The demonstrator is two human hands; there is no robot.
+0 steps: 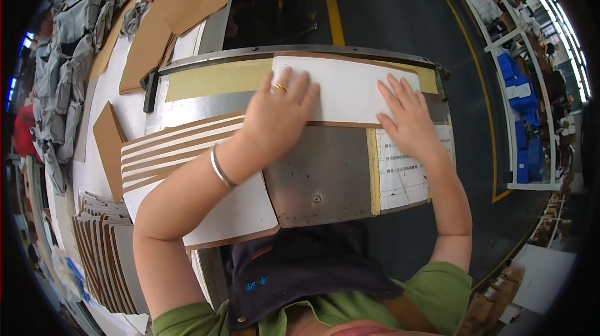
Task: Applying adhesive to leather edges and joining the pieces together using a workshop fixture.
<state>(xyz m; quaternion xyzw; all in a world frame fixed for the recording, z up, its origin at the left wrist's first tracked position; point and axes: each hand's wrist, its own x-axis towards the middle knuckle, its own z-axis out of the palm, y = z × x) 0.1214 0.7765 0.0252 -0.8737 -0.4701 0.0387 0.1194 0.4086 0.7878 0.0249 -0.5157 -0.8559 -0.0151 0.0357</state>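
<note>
Both the left hand (275,114) and right hand (409,120) press flat, fingers spread and gripping nothing, on a white card sheet (347,89) — light, stiff, bendable, best slid by its edges.

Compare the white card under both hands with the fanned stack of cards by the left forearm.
The white card lies single and flat against the far metal bar, pressed by the left hand and right hand. The fanned stack holds several overlapping cards, brown edges showing in stripes, with only the left forearm crossing it. Both are white-faced board with brown edges.
</note>
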